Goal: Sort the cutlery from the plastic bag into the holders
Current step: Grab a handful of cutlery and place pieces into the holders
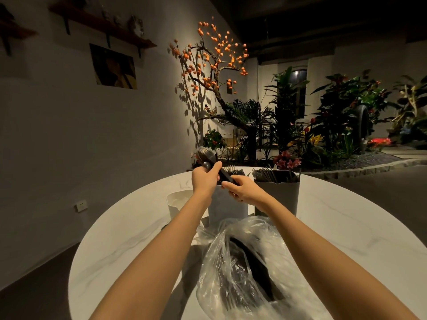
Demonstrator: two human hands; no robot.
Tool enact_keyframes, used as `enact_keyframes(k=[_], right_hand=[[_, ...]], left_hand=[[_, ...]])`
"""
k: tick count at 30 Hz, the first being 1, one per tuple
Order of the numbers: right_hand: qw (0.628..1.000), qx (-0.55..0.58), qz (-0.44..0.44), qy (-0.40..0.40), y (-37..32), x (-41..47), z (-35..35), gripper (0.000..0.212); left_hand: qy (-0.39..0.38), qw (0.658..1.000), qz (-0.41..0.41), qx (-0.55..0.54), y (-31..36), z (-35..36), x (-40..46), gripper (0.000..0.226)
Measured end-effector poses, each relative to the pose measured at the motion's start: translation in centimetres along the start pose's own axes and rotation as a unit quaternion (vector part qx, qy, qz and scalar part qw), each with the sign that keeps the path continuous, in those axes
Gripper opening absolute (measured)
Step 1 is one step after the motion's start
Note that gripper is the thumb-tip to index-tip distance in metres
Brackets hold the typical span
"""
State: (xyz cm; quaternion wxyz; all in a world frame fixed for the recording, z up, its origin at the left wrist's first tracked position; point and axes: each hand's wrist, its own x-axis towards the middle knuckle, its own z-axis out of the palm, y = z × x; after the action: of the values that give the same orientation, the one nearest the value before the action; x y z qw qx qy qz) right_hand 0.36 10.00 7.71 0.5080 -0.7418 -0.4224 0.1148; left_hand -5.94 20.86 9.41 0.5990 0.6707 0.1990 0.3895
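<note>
A clear plastic bag lies at the near edge of the round white table, with dark cutlery inside it. Both hands are raised above the middle white holder. My left hand grips a bunch of spoons near their bowls, which point up and to the left. My right hand holds the dark handle end of the same bunch. Forks stick out of the middle holder behind my hands. The right grey holder is full of dark cutlery. A low white holder stands at the left.
Beyond the table's far edge stands a bed of plants with an orange-fruited tree. A wall with a shelf and a picture runs along the left. Dark floor lies on both sides of the table.
</note>
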Motion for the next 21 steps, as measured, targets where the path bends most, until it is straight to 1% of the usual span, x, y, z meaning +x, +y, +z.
enact_keyframes(k=[3, 6, 8, 9, 12, 13, 17, 19, 21], right_hand=[[0.999, -0.014, 0.035, 0.002, 0.3, 0.0, -0.5, 0.012], [0.997, 0.009, 0.069, 0.018, 0.8, 0.0, -0.9, 0.015], [0.996, 0.004, 0.077, 0.035, 0.9, 0.1, -0.9, 0.009], [0.996, -0.007, 0.079, 0.043, 0.9, 0.2, -0.8, 0.006], [0.995, -0.029, 0.079, 0.059, 0.6, 0.4, -0.6, 0.019], [0.994, -0.028, 0.078, 0.065, 0.4, 0.3, -0.6, 0.021], [0.992, -0.019, 0.084, 0.091, 0.4, 0.4, -0.6, 0.015], [0.991, -0.002, 0.082, 0.105, 0.4, 0.6, -0.5, 0.018], [0.991, 0.015, 0.086, 0.103, 0.5, 0.7, -0.4, 0.024]], left_hand=[[0.043, 0.998, -0.001, -0.04, 0.6, -0.5, 0.3, 0.031], [0.059, 0.995, 0.003, -0.08, 0.9, -0.8, 0.8, 0.03], [0.075, 0.993, 0.01, -0.089, 1.0, -0.8, 1.0, 0.028], [0.086, 0.992, 0.016, -0.09, 1.0, -0.8, 1.0, 0.028], [0.111, 0.989, 0.031, -0.088, 1.0, -0.7, 1.2, 0.025], [0.117, 0.989, 0.034, -0.088, 1.0, -0.7, 1.3, 0.026], [0.142, 0.985, 0.05, -0.08, 0.8, -0.7, 1.4, 0.034], [0.148, 0.985, 0.058, -0.07, 0.6, -0.7, 1.4, 0.033], [0.154, 0.984, 0.067, -0.057, 0.4, -0.6, 1.4, 0.029]])
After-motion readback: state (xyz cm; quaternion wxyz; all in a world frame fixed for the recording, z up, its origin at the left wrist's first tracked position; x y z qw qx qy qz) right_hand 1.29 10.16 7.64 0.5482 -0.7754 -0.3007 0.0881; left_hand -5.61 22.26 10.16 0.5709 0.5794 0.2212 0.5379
